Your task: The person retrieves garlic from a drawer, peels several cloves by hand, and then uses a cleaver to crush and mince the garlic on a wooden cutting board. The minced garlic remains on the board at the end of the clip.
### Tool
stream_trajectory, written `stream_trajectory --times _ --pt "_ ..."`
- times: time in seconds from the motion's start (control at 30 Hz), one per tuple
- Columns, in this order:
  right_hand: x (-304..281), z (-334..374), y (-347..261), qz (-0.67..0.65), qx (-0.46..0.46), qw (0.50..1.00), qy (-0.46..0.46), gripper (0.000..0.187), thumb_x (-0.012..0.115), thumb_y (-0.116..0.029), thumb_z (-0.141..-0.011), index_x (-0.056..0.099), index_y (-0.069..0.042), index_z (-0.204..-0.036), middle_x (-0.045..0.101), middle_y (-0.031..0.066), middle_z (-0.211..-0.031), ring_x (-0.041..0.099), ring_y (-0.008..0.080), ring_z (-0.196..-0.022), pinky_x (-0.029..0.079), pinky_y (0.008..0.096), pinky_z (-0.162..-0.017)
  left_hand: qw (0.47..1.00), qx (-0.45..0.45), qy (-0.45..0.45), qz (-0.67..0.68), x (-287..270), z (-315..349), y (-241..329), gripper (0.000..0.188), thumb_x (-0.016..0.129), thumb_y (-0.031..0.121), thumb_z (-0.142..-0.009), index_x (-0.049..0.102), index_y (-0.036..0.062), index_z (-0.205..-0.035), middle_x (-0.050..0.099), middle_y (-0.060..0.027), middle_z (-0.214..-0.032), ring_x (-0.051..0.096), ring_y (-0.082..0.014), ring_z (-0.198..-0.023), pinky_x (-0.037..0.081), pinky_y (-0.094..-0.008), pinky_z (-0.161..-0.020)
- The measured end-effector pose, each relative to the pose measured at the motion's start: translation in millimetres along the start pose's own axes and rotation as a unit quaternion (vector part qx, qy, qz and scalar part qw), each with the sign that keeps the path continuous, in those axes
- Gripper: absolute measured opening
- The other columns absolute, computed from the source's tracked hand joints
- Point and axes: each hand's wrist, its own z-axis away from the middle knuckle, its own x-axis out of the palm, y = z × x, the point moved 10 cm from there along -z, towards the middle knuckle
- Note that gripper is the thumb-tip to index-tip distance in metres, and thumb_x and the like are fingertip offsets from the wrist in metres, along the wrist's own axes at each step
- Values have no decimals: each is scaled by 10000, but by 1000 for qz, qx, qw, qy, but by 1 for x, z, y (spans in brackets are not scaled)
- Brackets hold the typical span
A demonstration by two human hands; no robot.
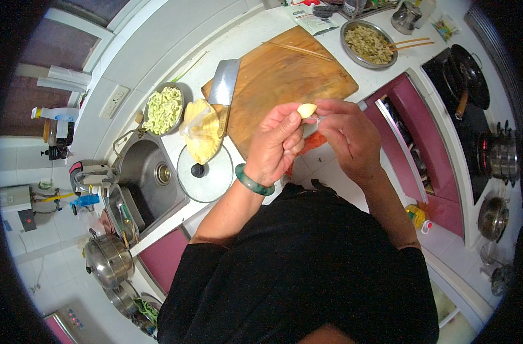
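Observation:
A peeled, pale yellow garlic clove (307, 110) is pinched between the thumb and fingers of my left hand (276, 140), which has a green bangle (253, 180) at its wrist. Close against the clove's right side is my right hand (348, 135), its fingers bent inward. A small whitish bit shows at those fingertips, too small to make out. Both hands are above the near edge of the wooden cutting board (290, 69). On the board's left side rests a cleaver (224, 83), next to a plastic bag of something yellow (201, 132).
Left of the board are a bowl of chopped green vegetable (164, 111), a glass lid (205, 175) and a sink (144, 198). Chopsticks (301, 51) lie on the board. A metal bowl of chopped filling (367, 45) stands at the back right, before the stove with a pan (469, 74).

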Motion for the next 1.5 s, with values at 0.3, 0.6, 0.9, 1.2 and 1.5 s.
stream_trajectory --times 0.3,0.6,0.9,1.2,1.5 --pt "11 -2 2 3 10 1000 -19 113 575 -75 -783 591 -91 -894 563 102 -1072 566 266 -945 477 339 -796 998 -27 -11 56 -7 -4 -4 159 495 134 -899 521 29 -1016 597 -97 -916 346 -29 -495 287 -153 -428" --pt "37 -5 5 16 15 996 -84 40 586 -41 -756 577 -39 -795 516 133 -1168 575 221 -911 459 316 -773 994 -50 36 90 -27 -7 0 227 486 186 -907 502 44 -1083 575 -113 -973 344 -18 -501 284 -140 -413" --pt "64 -12 21 -116 85 978 -150 47 566 -104 -786 563 -68 -815 534 119 -1137 505 285 -1064 402 364 -896 974 -96 67 192 -68 -14 4 170 520 133 -868 502 48 -1015 586 -148 -998 387 -44 -525 296 -152 -415" --pt "46 361 269 -72 702 701 -104 543 528 -323 -855 368 -51 -1297 404 131 -1315 421 248 -1166 347 318 -957 970 -33 175 166 -204 -29 11 246 466 169 -897 493 62 -1116 588 -115 -1003 558 -146 -751 465 -281 -670" --pt "53 424 221 -202 736 557 -326 500 428 -419 -885 485 -17 -1176 484 139 -1231 468 248 -1120 325 397 -982 917 -18 389 82 -278 -25 -6 125 494 211 -888 524 91 -880 558 -41 -768 422 -90 -547 334 -203 -443"
